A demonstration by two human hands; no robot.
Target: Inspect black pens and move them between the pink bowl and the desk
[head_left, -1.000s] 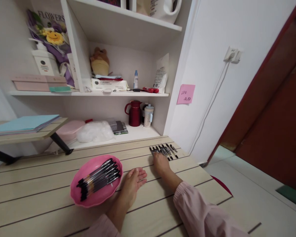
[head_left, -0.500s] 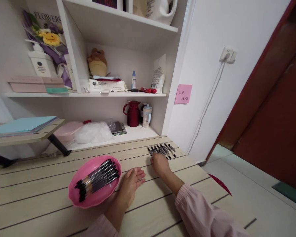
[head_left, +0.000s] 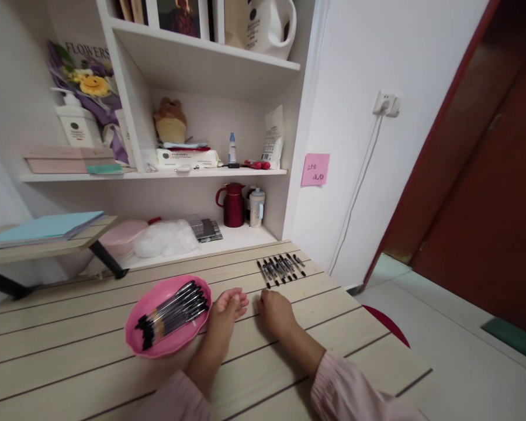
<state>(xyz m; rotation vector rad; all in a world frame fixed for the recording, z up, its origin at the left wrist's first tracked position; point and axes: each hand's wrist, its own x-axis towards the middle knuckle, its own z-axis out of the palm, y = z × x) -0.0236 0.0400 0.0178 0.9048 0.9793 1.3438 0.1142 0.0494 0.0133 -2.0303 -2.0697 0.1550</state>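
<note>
A pink scalloped bowl (head_left: 134,338) holds a bundle of black-capped pens (head_left: 174,313) lying side by side. Just right of the bowl is my left hand (head_left: 225,310), palm turned inward, fingers loosely bent and nothing in them. My right hand (head_left: 277,314) is closer to a row of small black-and-clear pens (head_left: 281,269) laid out on the wood-plank table (head_left: 263,374). Its fingers are curled in, with their tips hidden, and no pen sticks out. A small gap separates it from the row.
Behind the table, white shelves (head_left: 206,44) hold a red jug (head_left: 234,206), a light cup (head_left: 256,207) and a clear plastic bag (head_left: 166,237). At left, a small raised stand (head_left: 87,233) carries blue papers (head_left: 44,227). A pink note (head_left: 315,169) is on the wall.
My right hand has drawn back toward me from the pen row, leaving the leftmost pens uncovered. The left hand has curled its fingers slightly. The camera view has shifted a little.
</note>
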